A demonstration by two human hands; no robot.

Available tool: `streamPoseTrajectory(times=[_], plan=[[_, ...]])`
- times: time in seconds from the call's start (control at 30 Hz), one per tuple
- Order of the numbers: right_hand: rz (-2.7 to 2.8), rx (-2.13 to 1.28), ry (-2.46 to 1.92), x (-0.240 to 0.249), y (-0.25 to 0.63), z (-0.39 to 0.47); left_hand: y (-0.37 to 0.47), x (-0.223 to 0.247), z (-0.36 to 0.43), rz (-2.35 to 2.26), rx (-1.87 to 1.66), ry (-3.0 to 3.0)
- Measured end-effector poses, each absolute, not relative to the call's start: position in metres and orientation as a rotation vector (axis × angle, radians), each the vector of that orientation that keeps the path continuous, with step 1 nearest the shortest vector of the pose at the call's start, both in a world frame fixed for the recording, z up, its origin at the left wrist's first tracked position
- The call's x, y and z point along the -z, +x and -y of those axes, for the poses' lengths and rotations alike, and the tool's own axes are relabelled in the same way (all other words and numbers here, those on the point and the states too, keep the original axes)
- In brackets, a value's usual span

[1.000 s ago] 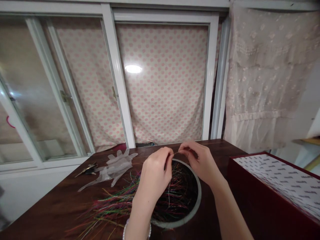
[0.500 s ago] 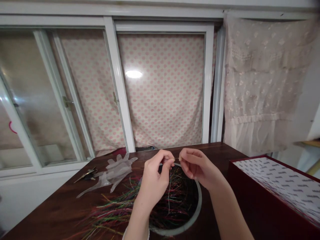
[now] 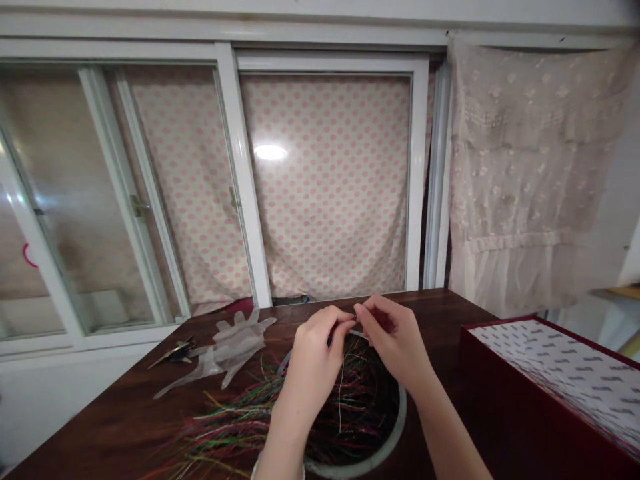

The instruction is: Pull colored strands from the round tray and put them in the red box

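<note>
My left hand (image 3: 317,353) is closed in a pinch on a thin pale strand (image 3: 341,397), whose loose end hangs below the fingers. My right hand (image 3: 395,340) pinches at the same strand, its fingertips almost touching the left ones. The bit between the fingertips is too small to make out. Beneath both hands lies a round tray (image 3: 402,417) with a pale rim and dark inside. A bundle of thin coloured strands (image 3: 230,423), red, green and yellow, lies across it and spills over the left side.
Clear plastic gloves (image 3: 233,347) lie flat on the dark wooden table (image 3: 110,407), with scissors (image 3: 175,353) beside them at the left. A dark red box (image 3: 550,387) with a white patterned top stands at the right. Sliding windows (image 3: 325,187) rise behind the table.
My right hand has turned and come closer to the left, closing the small gap where the strand showed between the fingertips. My left hand keeps its pinch.
</note>
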State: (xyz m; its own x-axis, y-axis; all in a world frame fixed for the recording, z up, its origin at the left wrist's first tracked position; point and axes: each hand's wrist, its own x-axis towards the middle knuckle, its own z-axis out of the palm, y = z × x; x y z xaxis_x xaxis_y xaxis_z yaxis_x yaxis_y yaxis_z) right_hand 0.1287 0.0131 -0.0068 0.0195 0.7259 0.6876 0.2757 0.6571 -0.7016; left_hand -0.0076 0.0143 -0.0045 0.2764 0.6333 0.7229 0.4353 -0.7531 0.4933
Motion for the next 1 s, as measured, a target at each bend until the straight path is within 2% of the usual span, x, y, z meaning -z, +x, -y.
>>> streamPoseTrajectory(times=[0.17,0.27,0.43,0.57,0.73,0.83,1.0], plan=[[1.632,-0.174,-0.951,0.007,0.131,-0.012,-0.007,0.010,-0.020,-1.124,-1.496,2.537],[1.615,-0.214,-0.946,0.006,0.133,-0.011,-0.004,0.010,-0.018,-1.125,-1.525,2.520],[1.563,-0.495,-0.790,0.005,0.135,-0.012,0.001,0.006,-0.012,-0.947,-1.498,2.148],[1.513,-0.671,-0.684,0.007,0.134,-0.015,0.000,0.005,-0.017,-0.859,-1.645,1.745],[1.597,-0.909,-0.825,0.018,0.126,-0.020,-0.006,0.004,-0.024,-0.681,-1.827,1.272],[1.678,-1.204,-0.741,0.026,0.110,-0.023,-0.009,0.003,-0.024,-0.616,-1.853,1.119],[1.462,-1.677,-0.459,0.028,0.088,-0.025,-0.011,0.001,-0.023,-0.559,-1.818,0.999]])
